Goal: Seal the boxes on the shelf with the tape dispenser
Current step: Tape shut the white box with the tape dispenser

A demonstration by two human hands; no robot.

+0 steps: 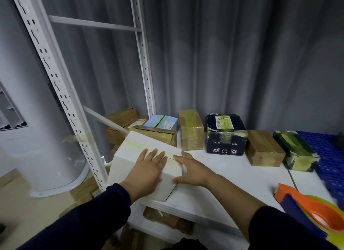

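A white box with yellowish tape along its top seam lies at the left end of the white shelf, its corner past the shelf edge. My left hand lies flat on the box top, fingers spread. My right hand grips the box's right end, fingers on top and thumb on the end face. The orange and blue tape dispenser rests on the shelf at the lower right, apart from both hands.
Along the back of the shelf stand several taped boxes: a brown one, a dark blue one, a wooden-brown one and a green-black one. A blue perforated mat lies right. White rack uprights rise left; more cartons sit below.
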